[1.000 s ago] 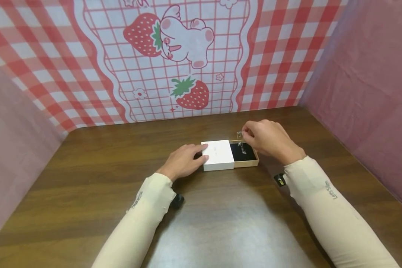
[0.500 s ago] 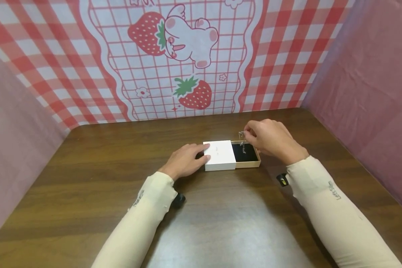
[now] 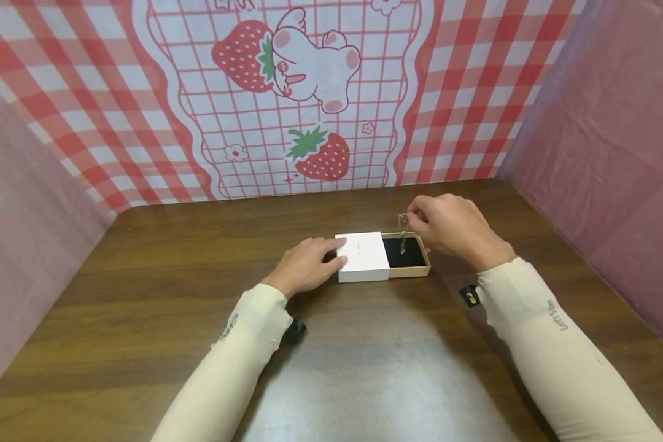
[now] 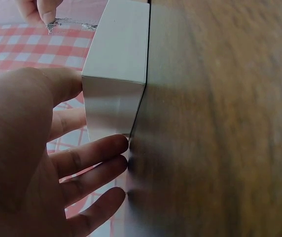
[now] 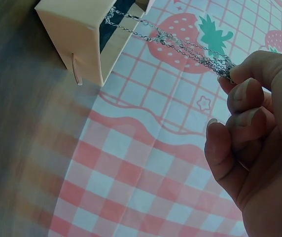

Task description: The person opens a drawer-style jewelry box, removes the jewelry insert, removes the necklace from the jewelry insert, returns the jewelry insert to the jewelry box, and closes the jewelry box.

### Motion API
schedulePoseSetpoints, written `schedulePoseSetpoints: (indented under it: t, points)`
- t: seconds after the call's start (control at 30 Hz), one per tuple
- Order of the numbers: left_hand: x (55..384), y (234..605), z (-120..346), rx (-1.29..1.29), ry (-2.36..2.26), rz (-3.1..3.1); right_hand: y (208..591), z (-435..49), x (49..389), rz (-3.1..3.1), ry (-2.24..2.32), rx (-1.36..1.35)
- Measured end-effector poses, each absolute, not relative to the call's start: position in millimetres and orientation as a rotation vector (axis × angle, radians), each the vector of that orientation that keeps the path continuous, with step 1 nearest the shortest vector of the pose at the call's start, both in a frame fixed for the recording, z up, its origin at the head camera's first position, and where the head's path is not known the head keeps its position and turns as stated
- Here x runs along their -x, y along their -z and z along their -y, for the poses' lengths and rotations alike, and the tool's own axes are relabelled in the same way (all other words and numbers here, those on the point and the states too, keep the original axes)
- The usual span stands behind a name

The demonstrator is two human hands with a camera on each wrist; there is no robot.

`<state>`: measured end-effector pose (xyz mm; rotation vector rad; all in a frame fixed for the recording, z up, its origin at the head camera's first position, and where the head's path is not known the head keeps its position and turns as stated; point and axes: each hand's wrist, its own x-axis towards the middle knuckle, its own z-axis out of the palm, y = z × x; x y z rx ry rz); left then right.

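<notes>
A white box sleeve (image 3: 361, 256) lies on the table with its tan drawer (image 3: 410, 272) pulled partway out to the right. Black padding (image 3: 411, 256) lines the drawer. My left hand (image 3: 304, 265) rests at the sleeve's left end, thumb and index finger on its top edge, the other fingers (image 4: 94, 153) stretched low beside it. Over the drawer, my right hand (image 3: 453, 230) pinches a fine silver chain (image 5: 190, 52) between thumb and index finger. Its doubled strands hang down, and the lower end overlaps the black padding in the head view.
The box stands on a brown wooden table (image 3: 199, 307). Behind it hangs a red-and-white checked cloth (image 3: 458, 104) with strawberries, and pink cloth (image 3: 602, 153) closes off the right side. A small pull tab (image 5: 77, 69) sticks out of the drawer's end.
My right hand has shifted slightly to the right and the chain has come along, hanging straighter over the drawer. The left hand stays on the sleeve.
</notes>
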<state>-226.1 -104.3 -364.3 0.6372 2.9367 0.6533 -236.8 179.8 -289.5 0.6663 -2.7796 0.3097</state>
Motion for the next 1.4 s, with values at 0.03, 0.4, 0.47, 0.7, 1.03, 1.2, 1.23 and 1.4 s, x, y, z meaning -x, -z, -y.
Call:
schedulePoseSetpoints:
  t: [0.03, 0.4, 0.47, 0.7, 1.03, 1.2, 1.23, 1.4]
  points:
    - [226.0, 364.2, 104.2, -0.64, -0.653, -2.937, 289.3, -180.4, 236.7, 2.778, -0.31, -0.663]
    - [225.6, 363.1, 102.6, -0.664, -0.664, -2.947, 283.8, -184.8, 233.7, 2.772, -0.33, -0.637]
    - [225.7, 363.0, 103.1, -0.664, -0.666, -2.946, 283.2, -184.9, 233.9, 2.768, -0.329, -0.638]
    - [225.9, 364.1, 104.9, -0.66, -0.652, -2.947, 283.2, -184.8, 234.0, 2.764, -0.318, -0.641]
    - [227.1, 365.6, 105.7, -0.652, -0.66, -2.944, 285.2, -186.8, 233.9, 2.701, -0.305, -0.668]
    - [227.2, 365.8, 106.0, -0.657, -0.663, -2.944, 284.8, -187.3, 233.6, 2.689, -0.302, -0.662]
    - [227.2, 365.8, 106.1, -0.658, -0.663, -2.943, 284.5, -187.3, 233.4, 2.687, -0.301, -0.662]
    - [227.0, 365.5, 106.4, -0.651, -0.664, -2.943, 283.5, -187.7, 232.7, 2.677, -0.306, -0.664]
